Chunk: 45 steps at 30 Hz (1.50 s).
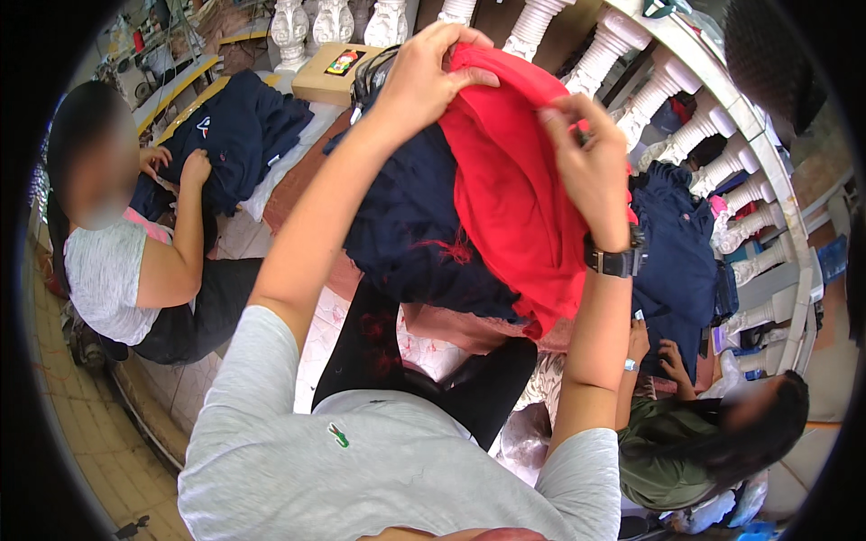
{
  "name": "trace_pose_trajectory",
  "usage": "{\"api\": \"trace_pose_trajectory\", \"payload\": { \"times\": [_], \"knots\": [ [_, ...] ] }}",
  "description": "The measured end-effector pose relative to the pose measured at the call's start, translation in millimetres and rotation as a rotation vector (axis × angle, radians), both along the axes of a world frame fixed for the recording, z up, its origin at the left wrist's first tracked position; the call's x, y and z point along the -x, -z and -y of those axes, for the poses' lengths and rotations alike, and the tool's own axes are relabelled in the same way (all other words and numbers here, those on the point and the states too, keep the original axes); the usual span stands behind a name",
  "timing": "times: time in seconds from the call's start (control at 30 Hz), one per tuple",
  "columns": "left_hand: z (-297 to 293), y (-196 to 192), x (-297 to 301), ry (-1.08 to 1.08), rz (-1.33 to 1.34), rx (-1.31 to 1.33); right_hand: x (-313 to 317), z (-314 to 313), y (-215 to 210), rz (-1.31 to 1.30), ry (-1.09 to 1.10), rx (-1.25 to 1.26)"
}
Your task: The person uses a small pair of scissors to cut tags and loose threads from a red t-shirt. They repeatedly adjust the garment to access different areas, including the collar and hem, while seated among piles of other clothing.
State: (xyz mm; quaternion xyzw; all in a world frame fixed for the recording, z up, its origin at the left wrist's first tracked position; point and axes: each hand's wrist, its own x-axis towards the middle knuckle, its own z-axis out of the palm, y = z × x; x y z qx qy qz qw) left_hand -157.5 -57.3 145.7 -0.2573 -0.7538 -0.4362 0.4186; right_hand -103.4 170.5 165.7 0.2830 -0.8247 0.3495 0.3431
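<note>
I hold a red garment (510, 167) up in front of me, its body hanging down in folds. My left hand (435, 74) is closed on its upper edge, with the thumb lying over the cloth. At the garment's upper right edge my right hand (591, 158) is closed, fingers curled and slightly blurred. A small dark thing (580, 134) shows between those fingers, too small to make out. Beneath the red cloth lies a heap of navy garments (406, 221), with a tangle of loose red threads (448, 250) on it.
A co-worker (117, 243) at left handles navy garments (236, 135); another (713, 442) at right touches a navy pile (672, 243). A cardboard box (325, 77) stands beyond my left arm. White balusters (663, 95) curve along the far and right sides.
</note>
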Motion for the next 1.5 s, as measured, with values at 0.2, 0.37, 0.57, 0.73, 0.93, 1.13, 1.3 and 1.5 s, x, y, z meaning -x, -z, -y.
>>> {"api": "trace_pose_trajectory", "payload": {
  "times": [0.2, 0.37, 0.57, 0.73, 0.93, 1.13, 1.3, 1.5],
  "knots": [
    [19.9, -13.7, 11.3, 0.178, 0.178, 0.105, -39.7, -34.9, -49.5, -0.289, 0.385, 0.003],
    [-28.7, 52.6, -58.8, 0.141, -0.066, 0.381, -82.3, -102.3, 3.8, 0.363, 0.204, 0.09],
    [-25.1, 71.2, -90.5, 0.175, 0.027, 0.332, -103.5, -86.4, 42.5, 0.412, 0.303, 0.209],
    [-39.4, 65.0, -96.9, 0.294, 0.025, 0.062, -113.9, -21.8, 56.2, 0.39, 0.17, 0.457],
    [-69.9, 83.2, -92.2, 0.223, 0.117, -0.002, -95.8, 21.8, 99.9, 0.716, -0.062, 0.938],
    [-75.2, 93.2, -84.0, 0.154, 0.065, 0.002, -83.8, 25.6, 114.8, 0.788, -0.214, 1.132],
    [-71.2, 100.8, -94.8, 0.276, 0.32, -0.183, -85.3, 24.0, 111.7, 0.836, -0.163, 1.029],
    [-70.2, 108.3, -98.5, 0.367, 0.412, -0.302, -108.9, 31.4, 96.7, 0.892, -0.043, 0.713]
  ]
}}
